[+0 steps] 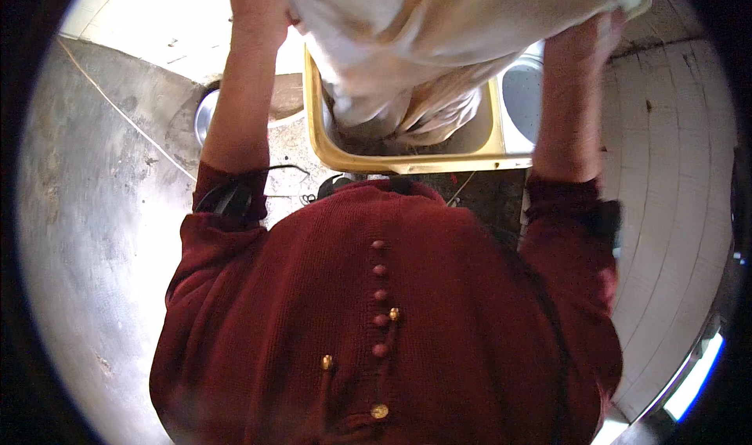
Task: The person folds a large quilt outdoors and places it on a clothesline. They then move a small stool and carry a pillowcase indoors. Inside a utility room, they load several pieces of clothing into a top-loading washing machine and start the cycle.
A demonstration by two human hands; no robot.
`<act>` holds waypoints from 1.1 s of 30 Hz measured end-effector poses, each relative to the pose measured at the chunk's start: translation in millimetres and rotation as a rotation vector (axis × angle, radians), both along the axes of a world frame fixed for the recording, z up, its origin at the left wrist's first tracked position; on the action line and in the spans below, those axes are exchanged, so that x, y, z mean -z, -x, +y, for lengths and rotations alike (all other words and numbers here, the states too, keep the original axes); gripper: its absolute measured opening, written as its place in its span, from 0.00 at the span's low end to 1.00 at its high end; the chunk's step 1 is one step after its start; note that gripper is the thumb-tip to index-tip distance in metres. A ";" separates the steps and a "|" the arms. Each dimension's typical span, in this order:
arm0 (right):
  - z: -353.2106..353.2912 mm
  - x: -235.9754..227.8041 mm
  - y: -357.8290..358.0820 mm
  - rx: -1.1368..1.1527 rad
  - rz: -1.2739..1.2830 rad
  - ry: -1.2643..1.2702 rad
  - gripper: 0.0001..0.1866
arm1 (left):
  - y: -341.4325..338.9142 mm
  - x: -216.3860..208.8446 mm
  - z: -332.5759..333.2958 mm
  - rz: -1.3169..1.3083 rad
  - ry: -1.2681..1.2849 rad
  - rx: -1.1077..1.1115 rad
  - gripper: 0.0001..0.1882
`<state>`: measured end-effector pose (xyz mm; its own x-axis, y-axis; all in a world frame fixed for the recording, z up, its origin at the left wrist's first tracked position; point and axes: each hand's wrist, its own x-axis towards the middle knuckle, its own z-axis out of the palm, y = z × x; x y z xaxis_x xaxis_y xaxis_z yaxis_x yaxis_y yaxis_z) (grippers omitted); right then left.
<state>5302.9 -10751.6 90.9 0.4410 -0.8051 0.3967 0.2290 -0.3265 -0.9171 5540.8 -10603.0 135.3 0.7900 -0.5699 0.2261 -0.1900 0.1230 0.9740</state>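
Currently, off-white cloth [439,22] hangs at the far side, lower folds down inside a yellow-rimmed basin [423,165]. Right hand [605,28], blurred, grasps the cloth's right edge. Left hand [265,2] is at its left edge; fingers out of sight, so I cannot tell its grip. Right of the basin: round grey vessel [521,96]. Left: metal bowl [205,116], partly behind the forearm. Near: maroon buttoned cardigan [454,304].
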 end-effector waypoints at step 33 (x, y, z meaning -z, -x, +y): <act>77.2 142.6 -67.3 0.259 0.129 -0.201 0.35 | 126.1 56.4 -57.6 0.632 0.083 0.319 0.19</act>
<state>5370.2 -10674.3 -51.7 0.2479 -0.9532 0.1729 0.0404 -0.1682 -0.9849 5414.8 -10660.6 78.9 0.5817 -0.7960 -0.1674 0.4658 0.1573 0.8708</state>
